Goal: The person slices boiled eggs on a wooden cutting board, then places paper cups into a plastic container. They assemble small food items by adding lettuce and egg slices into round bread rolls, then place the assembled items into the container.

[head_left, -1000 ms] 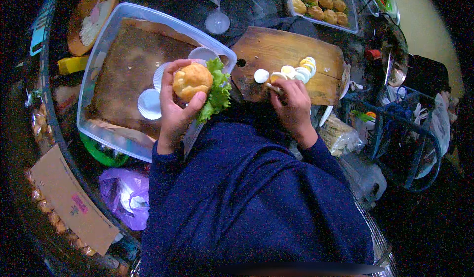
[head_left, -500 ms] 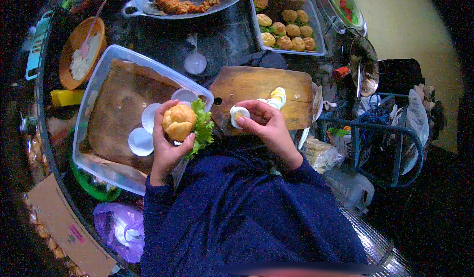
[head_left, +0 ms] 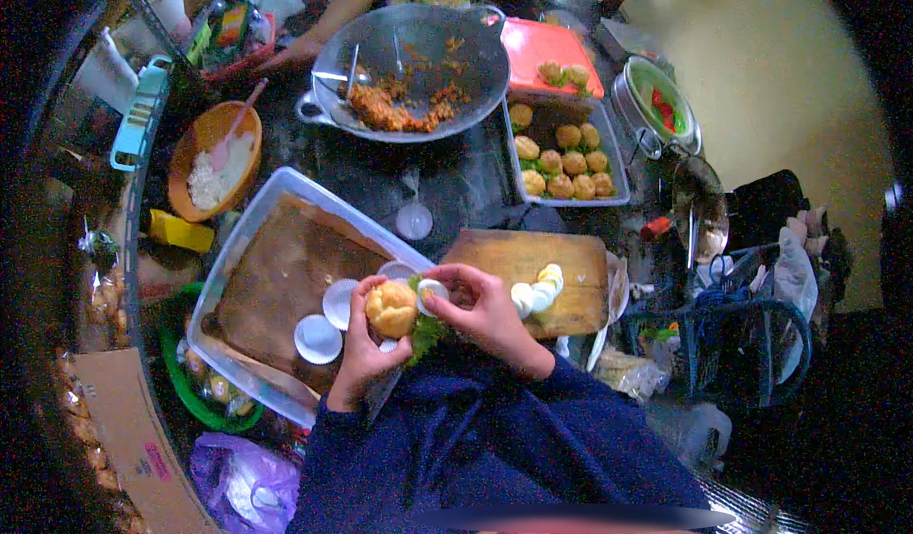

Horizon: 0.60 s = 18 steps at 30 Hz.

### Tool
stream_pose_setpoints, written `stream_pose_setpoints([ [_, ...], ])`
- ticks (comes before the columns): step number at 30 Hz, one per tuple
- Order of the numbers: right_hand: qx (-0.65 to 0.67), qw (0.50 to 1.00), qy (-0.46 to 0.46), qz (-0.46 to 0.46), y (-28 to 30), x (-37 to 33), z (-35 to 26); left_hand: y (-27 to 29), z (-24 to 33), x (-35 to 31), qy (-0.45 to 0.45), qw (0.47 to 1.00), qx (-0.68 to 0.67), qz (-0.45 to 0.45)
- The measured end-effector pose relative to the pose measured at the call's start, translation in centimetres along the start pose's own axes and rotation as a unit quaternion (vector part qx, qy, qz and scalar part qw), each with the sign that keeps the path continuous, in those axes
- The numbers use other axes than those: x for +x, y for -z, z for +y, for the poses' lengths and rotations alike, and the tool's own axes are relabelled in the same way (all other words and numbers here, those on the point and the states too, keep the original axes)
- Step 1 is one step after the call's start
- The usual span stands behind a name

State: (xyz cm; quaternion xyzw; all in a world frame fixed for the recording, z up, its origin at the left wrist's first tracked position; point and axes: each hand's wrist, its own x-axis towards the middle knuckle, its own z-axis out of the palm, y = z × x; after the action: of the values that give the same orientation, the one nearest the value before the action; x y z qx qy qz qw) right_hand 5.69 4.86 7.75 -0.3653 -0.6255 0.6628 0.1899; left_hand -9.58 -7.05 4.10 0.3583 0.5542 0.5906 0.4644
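Observation:
My left hand (head_left: 359, 368) is wrapped round a golden bun (head_left: 391, 308), with green lettuce (head_left: 426, 337) sticking out of its right side and a bit of white paper cup beneath. Between the thumb and fingers of my right hand (head_left: 490, 320) is a boiled egg slice (head_left: 433, 292), right beside the bun at the lettuce side. Behind that hand, several more egg slices (head_left: 542, 294) lie overlapping on a wooden cutting board (head_left: 485, 246). Left of my hands stands a clear plastic box (head_left: 211, 291) with white paper cups (head_left: 318, 339) in its near right part.
A wok (head_left: 447, 54) with reddish filling (head_left: 385, 108) stands behind. Filled buns (head_left: 573, 162) sit in a box (head_left: 616, 192) at the back right. An orange bowl (head_left: 183, 177) of white food is at left. Another person's arm (head_left: 333, 22) reaches in at the far side.
My right hand has brought the egg slice left, up against the bun's lettuce side. My view has tilted up, showing more of the far table and the other person's arm.

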Motion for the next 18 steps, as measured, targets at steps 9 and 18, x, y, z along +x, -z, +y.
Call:
stream_pose_setpoints([
  [9,-0.024,1.000,0.010,0.004,-0.20,0.56,1.04,0.13,0.74,0.05,-0.065,0.994,0.077,0.030],
  [18,-0.078,0.997,0.019,0.017,-0.67,0.97,1.06,0.49,0.42,0.13,-0.103,0.985,0.137,0.035],
])
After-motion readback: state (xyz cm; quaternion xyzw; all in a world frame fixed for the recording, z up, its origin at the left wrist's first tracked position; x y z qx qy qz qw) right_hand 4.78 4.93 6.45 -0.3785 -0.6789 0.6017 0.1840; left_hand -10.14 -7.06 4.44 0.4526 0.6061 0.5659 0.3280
